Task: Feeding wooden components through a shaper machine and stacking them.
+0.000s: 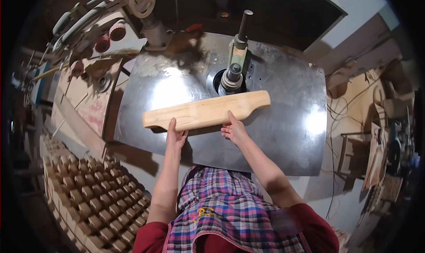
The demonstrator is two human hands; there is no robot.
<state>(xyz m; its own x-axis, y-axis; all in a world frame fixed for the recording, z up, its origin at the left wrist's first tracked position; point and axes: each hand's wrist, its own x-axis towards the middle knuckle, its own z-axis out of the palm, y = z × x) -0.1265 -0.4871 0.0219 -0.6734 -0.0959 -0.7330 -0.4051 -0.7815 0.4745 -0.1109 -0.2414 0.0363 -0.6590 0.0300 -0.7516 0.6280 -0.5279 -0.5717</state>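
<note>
A pale wooden board [201,109] with stepped, rounded cutouts at both ends spans the steel machine table [305,142], slightly tilted, just in front of a vertical spindle [234,73] in a round table opening. My left hand [176,131] grips the board's near edge toward its left end, thumb over the face and fingers low along the edge. My right hand [233,127] grips the same edge right of middle, thumb on the face, fingers curled below. Behind the spindle's lower head rises a green column with a dark upright shaft [245,25].
Rows of stacked wooden blocks [90,193] fill the lower left. A side worktable [79,102] holds a brush and small items at left, beneath machine arms and hoses [79,18]. A dark panel [283,9] stands behind. Cables [332,142], a stool and boards [372,155] are at right.
</note>
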